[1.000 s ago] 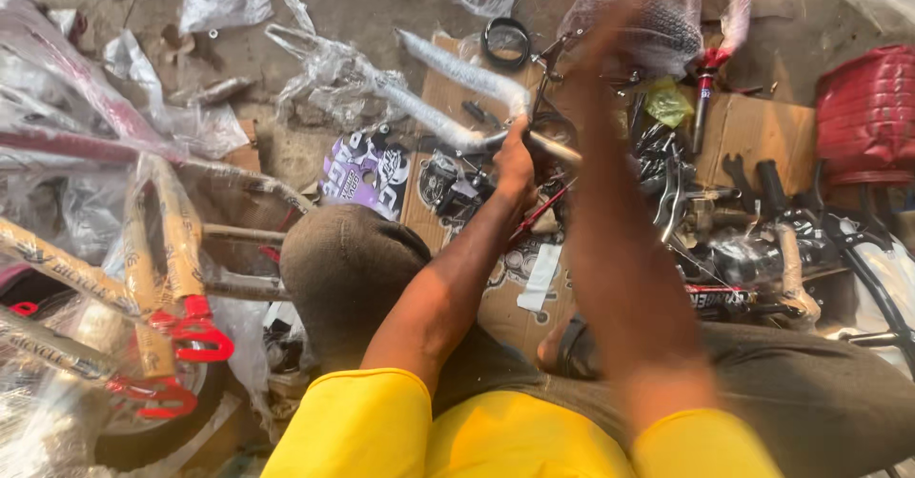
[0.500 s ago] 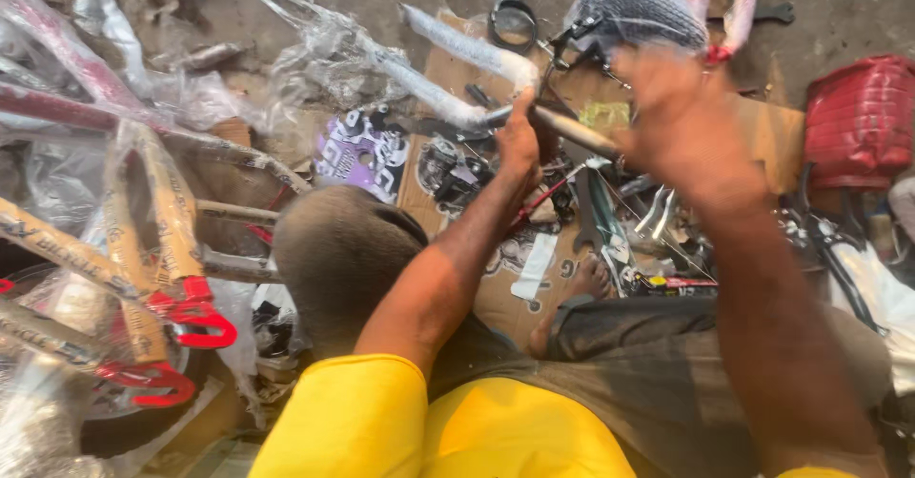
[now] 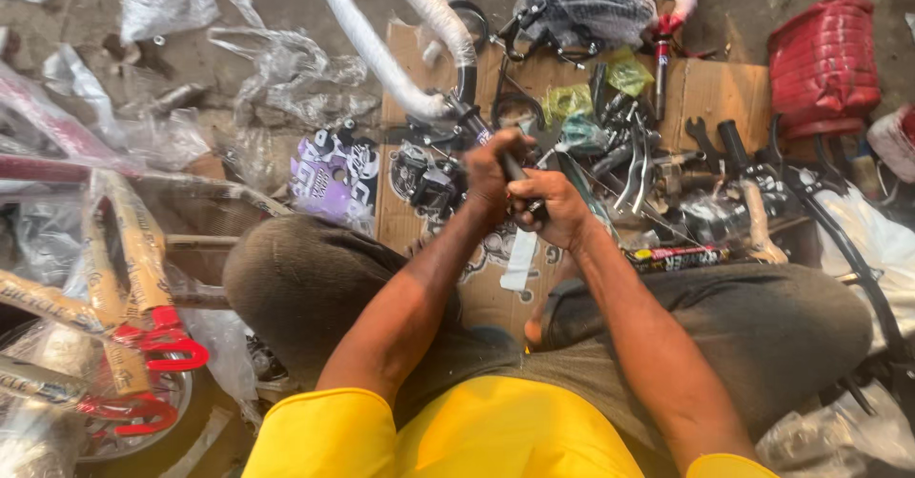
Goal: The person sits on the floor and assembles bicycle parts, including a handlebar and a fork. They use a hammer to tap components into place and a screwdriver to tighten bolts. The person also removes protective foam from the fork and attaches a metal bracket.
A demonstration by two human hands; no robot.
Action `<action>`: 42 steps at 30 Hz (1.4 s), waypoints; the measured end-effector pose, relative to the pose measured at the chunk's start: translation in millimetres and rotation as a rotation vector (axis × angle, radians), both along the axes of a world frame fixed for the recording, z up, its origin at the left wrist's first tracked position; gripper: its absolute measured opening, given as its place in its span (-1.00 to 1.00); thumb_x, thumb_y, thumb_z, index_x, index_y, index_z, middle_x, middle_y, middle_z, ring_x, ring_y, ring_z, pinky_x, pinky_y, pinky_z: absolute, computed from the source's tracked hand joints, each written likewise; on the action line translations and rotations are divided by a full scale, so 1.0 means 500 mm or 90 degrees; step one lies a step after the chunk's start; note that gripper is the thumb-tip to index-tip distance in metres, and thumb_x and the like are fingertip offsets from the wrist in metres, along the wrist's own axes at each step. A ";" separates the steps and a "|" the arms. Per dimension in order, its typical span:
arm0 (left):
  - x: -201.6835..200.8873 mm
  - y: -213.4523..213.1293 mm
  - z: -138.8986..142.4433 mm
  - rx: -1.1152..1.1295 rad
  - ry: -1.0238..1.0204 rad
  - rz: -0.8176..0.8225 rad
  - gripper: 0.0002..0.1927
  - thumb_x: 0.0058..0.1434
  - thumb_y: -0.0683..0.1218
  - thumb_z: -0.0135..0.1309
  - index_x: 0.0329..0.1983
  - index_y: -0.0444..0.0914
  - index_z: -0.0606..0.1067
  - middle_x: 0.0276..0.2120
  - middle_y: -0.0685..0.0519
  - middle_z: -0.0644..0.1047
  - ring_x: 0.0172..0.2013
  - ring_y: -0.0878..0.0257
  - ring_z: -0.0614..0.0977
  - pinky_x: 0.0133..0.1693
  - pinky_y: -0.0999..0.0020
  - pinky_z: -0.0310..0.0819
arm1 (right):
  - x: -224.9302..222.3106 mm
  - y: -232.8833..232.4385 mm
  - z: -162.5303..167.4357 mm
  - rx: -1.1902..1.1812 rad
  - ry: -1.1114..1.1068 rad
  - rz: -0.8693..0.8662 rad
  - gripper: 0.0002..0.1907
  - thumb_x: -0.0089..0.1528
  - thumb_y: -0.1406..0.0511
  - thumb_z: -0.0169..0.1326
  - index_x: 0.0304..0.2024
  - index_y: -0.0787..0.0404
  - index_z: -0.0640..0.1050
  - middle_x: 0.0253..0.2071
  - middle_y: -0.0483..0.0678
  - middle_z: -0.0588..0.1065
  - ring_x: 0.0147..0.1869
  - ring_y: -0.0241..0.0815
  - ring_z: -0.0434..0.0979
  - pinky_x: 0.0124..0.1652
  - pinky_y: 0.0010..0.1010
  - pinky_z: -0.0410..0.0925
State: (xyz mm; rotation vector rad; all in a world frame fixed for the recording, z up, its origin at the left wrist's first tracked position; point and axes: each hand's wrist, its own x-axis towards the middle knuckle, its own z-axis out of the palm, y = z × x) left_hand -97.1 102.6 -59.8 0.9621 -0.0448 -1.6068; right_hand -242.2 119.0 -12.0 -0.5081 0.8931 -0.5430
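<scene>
Two hands: both meet at the middle of the view, over the lap of a seated person in a yellow shirt and dark grey trousers.
Far left: wrapped bicycle frame (image 3: 114, 278) with red plastic clips lies beside the person's knee, among crumpled clear plastic bags (image 3: 276, 68).
Left hand (image 3: 488, 168): curled closed around the dark stem at the base of the handlebar, knuckles up, just beside the right hand.
Handlebar (image 3: 381, 54): two tubes wrapped in white foam rise from the stem toward the far edge, tilted left; the assembly sits in the centre, held above the cardboard sheet (image 3: 710, 87).
Right hand (image 3: 553, 206): closed on a slim dark tool (image 3: 519, 175) at the stem; the tool's tip is hidden between the fingers, so its kind cannot be told.
Change: a second ago the right arm was raised and blurred, well away from the stem; half a second ago it was coming down over the parts pile; now it grips beside the left hand. The left hand has stayed on the stem throughout.
Meaning: reaching looks over, and two-handed work on the stem appears to be starting.
Right: loose metal levers and brake parts (image 3: 658, 173) cover the cardboard; a stack of red ribbed pieces (image 3: 820, 63) sits far right.
</scene>
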 end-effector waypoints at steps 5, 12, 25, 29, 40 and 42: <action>0.005 -0.014 -0.004 0.074 -0.046 -0.062 -0.68 0.27 -0.01 0.14 -0.25 -0.41 0.60 -0.42 -0.10 0.60 -0.51 0.16 0.58 -0.52 0.29 0.45 | 0.025 -0.031 -0.037 0.012 0.107 0.017 -0.60 0.33 0.00 0.05 -0.31 0.20 0.52 -0.50 -0.03 0.49 -0.62 -0.31 0.42 -0.68 -0.57 0.21; -0.013 -0.060 -0.031 0.087 -0.098 -0.047 -0.61 0.29 0.09 0.15 -0.35 -0.37 0.56 -0.49 -0.06 0.60 -0.55 0.15 0.59 -0.52 0.23 0.51 | 0.015 0.014 -0.070 -0.091 0.201 -0.331 -0.68 0.35 0.11 0.01 -0.11 0.24 0.50 -0.35 -0.04 0.54 -0.40 -0.19 0.60 -0.49 -0.40 0.46; -0.078 -0.108 -0.057 0.051 0.055 -0.040 -0.72 0.28 0.01 0.19 -0.34 -0.32 0.52 -0.49 -0.05 0.57 -0.50 0.13 0.60 -0.41 0.20 0.56 | -0.057 -0.015 -0.088 -0.302 0.261 -0.358 -0.58 0.26 0.46 0.16 0.18 0.35 0.50 -0.12 -0.03 0.55 -0.20 -0.28 0.60 -0.24 -0.44 0.54; -0.080 -0.080 -0.072 0.071 0.015 -0.110 -0.74 0.26 -0.02 0.18 -0.34 -0.35 0.54 -0.49 -0.04 0.57 -0.51 0.16 0.59 -0.44 0.23 0.54 | -0.067 -0.015 -0.103 -0.198 0.331 -0.347 -0.73 0.33 0.36 0.11 0.07 0.33 0.56 -0.19 -0.04 0.56 -0.32 -0.23 0.58 -0.35 -0.41 0.49; -0.087 -0.078 -0.077 0.073 0.040 -0.126 -0.81 0.24 -0.06 0.19 -0.31 -0.30 0.55 -0.47 0.03 0.56 -0.44 0.22 0.59 -0.39 0.22 0.54 | -0.104 -0.035 -0.115 -0.290 0.544 -0.198 -0.84 0.40 0.36 0.09 0.01 0.25 0.60 -0.21 -0.04 0.58 -0.18 -0.28 0.52 -0.18 -0.51 0.41; -0.090 -0.077 -0.082 0.071 0.041 -0.117 -0.84 0.23 -0.07 0.19 -0.31 -0.27 0.54 -0.45 0.04 0.58 -0.43 0.22 0.60 -0.39 0.19 0.53 | -0.107 -0.036 -0.107 -0.239 0.470 -0.160 -0.70 0.31 0.42 0.09 0.10 0.17 0.56 -0.29 0.00 0.54 -0.29 -0.17 0.49 -0.32 -0.37 0.38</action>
